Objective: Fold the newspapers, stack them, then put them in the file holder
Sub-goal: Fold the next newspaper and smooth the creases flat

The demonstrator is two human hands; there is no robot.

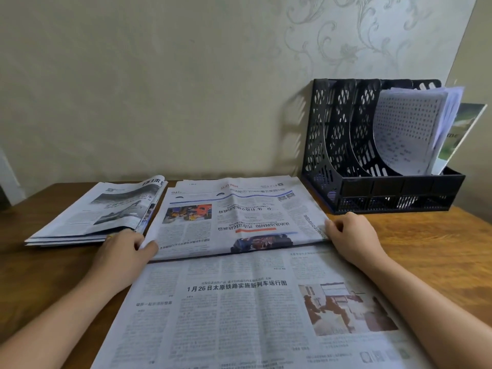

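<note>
An open newspaper (pixel 239 288) lies spread on the desk (pixel 431 235), filling the near middle. Its far half appears to be folded over toward the near side, the printing there upside down, with the folded edge running across between the two hands. The left hand (pixel 125 249) pinches the left end of that flap, thumb on top and fingers curled under the paper. The right hand (pixel 351 235) holds the right end, its fingers bent over the edge.

To the far left, a folded stack (pixel 98 211) of newspapers lies flat, so part of the folding looks done. The black file holder (pixel 383 190) stands far right against the wall; its right slots hold some loose sheets (pixel 410 129), while the left slots look free.

By my reading, this sheet is mid-fold. Finishing the fold, adding it to the stack and moving everything into the holder remain.
</note>
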